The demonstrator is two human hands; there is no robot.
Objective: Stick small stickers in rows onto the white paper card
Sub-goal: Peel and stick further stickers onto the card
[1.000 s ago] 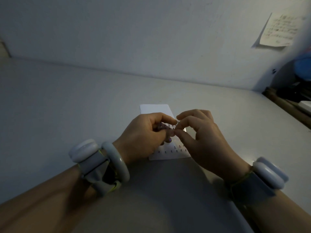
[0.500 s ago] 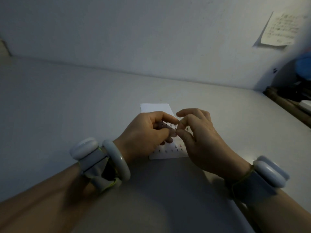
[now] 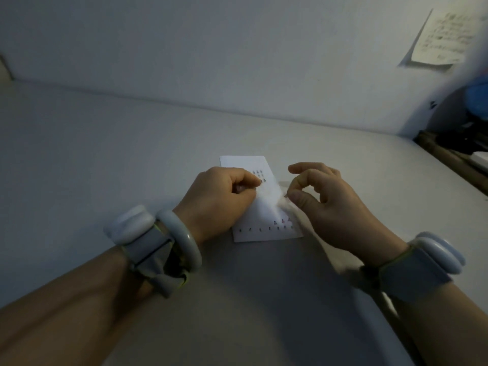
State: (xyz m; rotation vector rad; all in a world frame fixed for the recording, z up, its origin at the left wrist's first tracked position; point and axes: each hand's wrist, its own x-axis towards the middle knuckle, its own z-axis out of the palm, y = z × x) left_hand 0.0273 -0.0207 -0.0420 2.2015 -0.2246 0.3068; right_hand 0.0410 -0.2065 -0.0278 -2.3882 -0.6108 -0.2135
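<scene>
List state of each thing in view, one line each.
white paper card: flat on the table, partly filled with sticker rows
small stickers: stuck in a row along the card's near edge
left hand: fingers curled, pinching something small over the card
right hand: thumb and forefinger pinched beside the card
note: stuck on the wall

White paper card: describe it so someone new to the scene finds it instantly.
On the grey table, look between the two hands. The white paper card lies flat there, partly under the left hand. Unlike the handwritten note on the wall, it bears rows of tiny dark stickers.
</scene>
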